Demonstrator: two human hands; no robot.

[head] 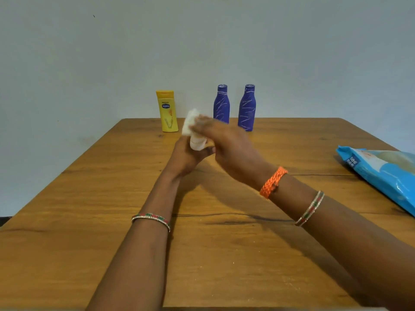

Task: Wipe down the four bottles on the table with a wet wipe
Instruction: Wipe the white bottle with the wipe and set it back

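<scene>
The left hand [187, 153] is gripping a pale bottle [197, 143] above the counter [89, 198], its long axis standing near upright, leaning slightly. The right hand [226, 142], blurred, is pressing a white wet wipe [190, 121] over its top with curled fingers [203, 124].

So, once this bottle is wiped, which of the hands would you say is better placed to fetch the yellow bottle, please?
Probably the left hand: the yellow bottle stands on its side, and the right hand holds the wipe. It must first put down the small bottle.
</scene>
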